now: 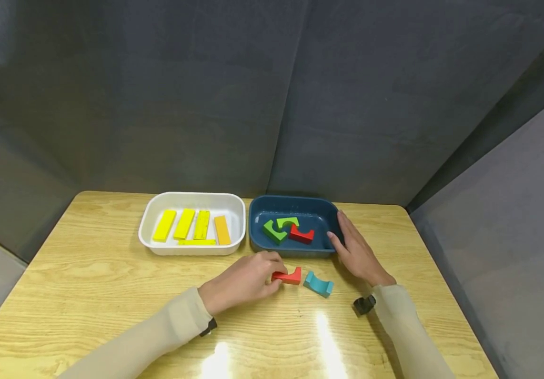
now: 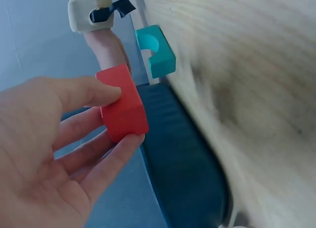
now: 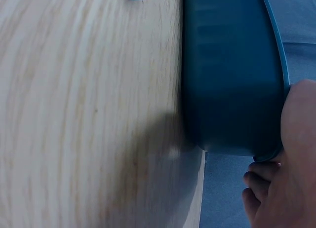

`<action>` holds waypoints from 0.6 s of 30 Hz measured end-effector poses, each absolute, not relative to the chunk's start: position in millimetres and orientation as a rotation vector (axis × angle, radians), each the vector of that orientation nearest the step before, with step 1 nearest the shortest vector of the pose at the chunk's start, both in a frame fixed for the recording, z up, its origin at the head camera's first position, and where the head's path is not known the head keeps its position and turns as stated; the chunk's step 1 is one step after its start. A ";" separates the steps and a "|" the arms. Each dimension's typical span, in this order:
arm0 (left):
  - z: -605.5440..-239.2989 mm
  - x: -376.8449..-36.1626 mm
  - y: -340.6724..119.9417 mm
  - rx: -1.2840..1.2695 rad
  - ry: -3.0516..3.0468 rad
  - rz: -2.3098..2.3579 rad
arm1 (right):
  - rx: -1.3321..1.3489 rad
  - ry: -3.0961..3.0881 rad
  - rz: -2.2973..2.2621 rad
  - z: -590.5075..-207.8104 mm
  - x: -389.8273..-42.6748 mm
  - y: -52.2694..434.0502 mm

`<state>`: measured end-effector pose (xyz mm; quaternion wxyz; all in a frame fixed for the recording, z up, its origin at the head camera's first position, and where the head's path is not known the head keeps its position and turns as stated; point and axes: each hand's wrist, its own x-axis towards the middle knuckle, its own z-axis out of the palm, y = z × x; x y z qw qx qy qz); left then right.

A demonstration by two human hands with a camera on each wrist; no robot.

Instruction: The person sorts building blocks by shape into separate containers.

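My left hand (image 1: 250, 279) pinches a red arch-shaped block (image 1: 293, 276) between thumb and fingers, in front of the dark blue tray (image 1: 295, 252). In the left wrist view the red block (image 2: 123, 107) shows its solid side, with the thumb on one face and fingertips at its lower edge. Just right of it on the table lies a teal arch block (image 1: 318, 285). My right hand (image 1: 359, 256) grips the right end of the blue tray, thumb over the rim and fingers along the outside. Inside that tray lie two green arch blocks (image 1: 274, 232) and a red one (image 1: 302, 235).
Left of the blue tray stands a white tray (image 1: 145, 226) with several yellow flat blocks (image 1: 184, 223) and an orange one (image 1: 222, 230). Both trays are near the table's back edge. Dark grey panels (image 1: 196, 95) rise behind and at the sides.
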<state>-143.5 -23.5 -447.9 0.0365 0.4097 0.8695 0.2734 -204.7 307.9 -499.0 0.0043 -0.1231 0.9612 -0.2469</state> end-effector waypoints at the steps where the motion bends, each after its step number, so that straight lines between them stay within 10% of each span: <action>1: -446.7 -144.7 -23.5 1.256 2.676 0.836 | -0.386 3.010 -0.777 -499.1 -204.6 307.9; 18: -425.2 -171.1 -18.6 1.292 2.811 0.842 | -0.393 3.002 -0.791 -498.4 -203.7 306.7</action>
